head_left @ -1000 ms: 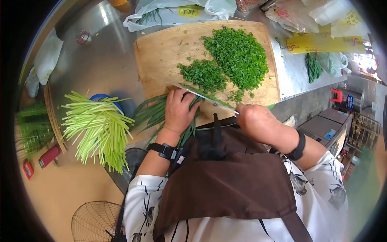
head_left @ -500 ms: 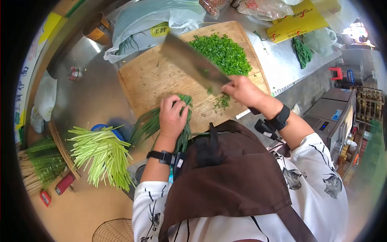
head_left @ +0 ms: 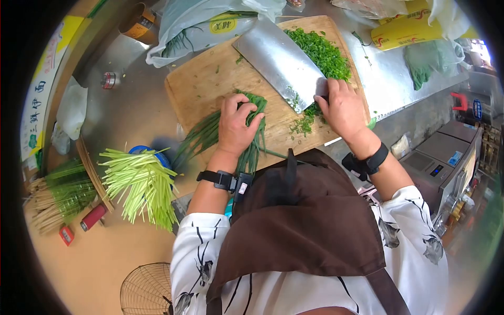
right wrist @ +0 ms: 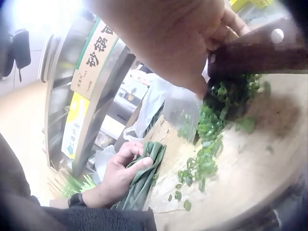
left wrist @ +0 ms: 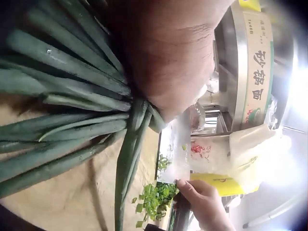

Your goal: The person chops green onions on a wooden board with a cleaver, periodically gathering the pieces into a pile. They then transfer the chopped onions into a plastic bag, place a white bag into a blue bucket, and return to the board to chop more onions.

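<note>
Since half a second ago, your cleaver [head_left: 283, 63] has tipped from a steep, edge-down slant to a flatter one, its broad face now turned up and shining, while your left hand [head_left: 236, 123] has stayed on the bunch of long green stalks [head_left: 202, 135]. That bunch lies on the near left part of the wooden chopping board [head_left: 191, 86], its cut ends poking out just past your fingers and its loose lengths trailing over the near edge. Your left grip is curled over the stalks, thumb along their right side, pressing them together. To the right, your right hand [head_left: 344, 110] has its grip closed around the cleaver's dark handle, the thumb near the heel of the blade. The blade reaches away from you across the board and covers part of a heap of chopped greens [head_left: 324, 55]; whether it rests on them or sits just above, you cannot tell. A few scattered bits [head_left: 302, 125] lie near the heel. Beyond the board, a white plastic bag [head_left: 181, 23] sits on the metal surface [head_left: 149, 97], and a yellow box [head_left: 401, 35] stands at the far right. Left of the board, pale green stems [head_left: 139, 184] spill over a blue container [head_left: 139, 149].
</note>
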Motion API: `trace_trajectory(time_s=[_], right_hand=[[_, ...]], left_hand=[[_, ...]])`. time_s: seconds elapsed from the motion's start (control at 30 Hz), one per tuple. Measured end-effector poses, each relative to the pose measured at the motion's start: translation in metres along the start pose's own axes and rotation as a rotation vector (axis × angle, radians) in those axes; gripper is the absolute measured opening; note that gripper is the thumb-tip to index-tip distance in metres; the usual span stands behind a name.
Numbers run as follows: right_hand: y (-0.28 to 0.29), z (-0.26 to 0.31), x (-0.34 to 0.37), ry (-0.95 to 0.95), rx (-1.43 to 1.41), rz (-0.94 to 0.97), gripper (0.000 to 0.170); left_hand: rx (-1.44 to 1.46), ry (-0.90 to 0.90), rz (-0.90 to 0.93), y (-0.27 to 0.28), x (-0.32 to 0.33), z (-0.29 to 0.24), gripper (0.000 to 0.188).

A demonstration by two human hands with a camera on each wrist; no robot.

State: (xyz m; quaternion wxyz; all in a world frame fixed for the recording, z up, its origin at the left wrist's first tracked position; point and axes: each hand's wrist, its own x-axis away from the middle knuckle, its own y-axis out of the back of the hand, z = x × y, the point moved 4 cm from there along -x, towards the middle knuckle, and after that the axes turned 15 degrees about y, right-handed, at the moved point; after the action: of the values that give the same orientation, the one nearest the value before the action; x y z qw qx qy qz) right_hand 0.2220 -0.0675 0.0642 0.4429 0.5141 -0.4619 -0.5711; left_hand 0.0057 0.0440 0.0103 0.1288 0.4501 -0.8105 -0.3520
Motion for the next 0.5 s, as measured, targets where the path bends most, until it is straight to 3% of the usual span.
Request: trace_trajectory(time_s=[0.03,0.07,0.2,0.3,0.37,0.5], right_hand=[[0.008,0.011,-0.003,0.122,0.109,-0.149,0.033],[0.011,0.021,-0.004,0.124,0.007,-0.136,0.031],[-0.020,0.080,-0.009,-0.002,-0.781,0.229,0.029],[-0.061,0.098,-0.027,-0.079,-0.828,0.242,0.037],[-0.076,0.103,-0.031,-0.201,-0.904,0.351,0.037],[-0.094,0.103,-0.030,-0.282,-1.006,0.368,0.036]], left_hand=[[0.005,0.000,-0.010,-0.002,0.001,0.001,0.024],[0.011,0.002,-0.020,-0.003,0.002,0.002,0.024],[0.039,0.008,-0.024,-0.004,0.003,0.004,0.026],[0.057,0.029,-0.011,-0.003,0.002,0.006,0.025],[0.061,0.043,0.013,-0.003,0.002,0.010,0.024],[0.100,0.006,0.199,0.022,-0.011,-0.003,0.020]])
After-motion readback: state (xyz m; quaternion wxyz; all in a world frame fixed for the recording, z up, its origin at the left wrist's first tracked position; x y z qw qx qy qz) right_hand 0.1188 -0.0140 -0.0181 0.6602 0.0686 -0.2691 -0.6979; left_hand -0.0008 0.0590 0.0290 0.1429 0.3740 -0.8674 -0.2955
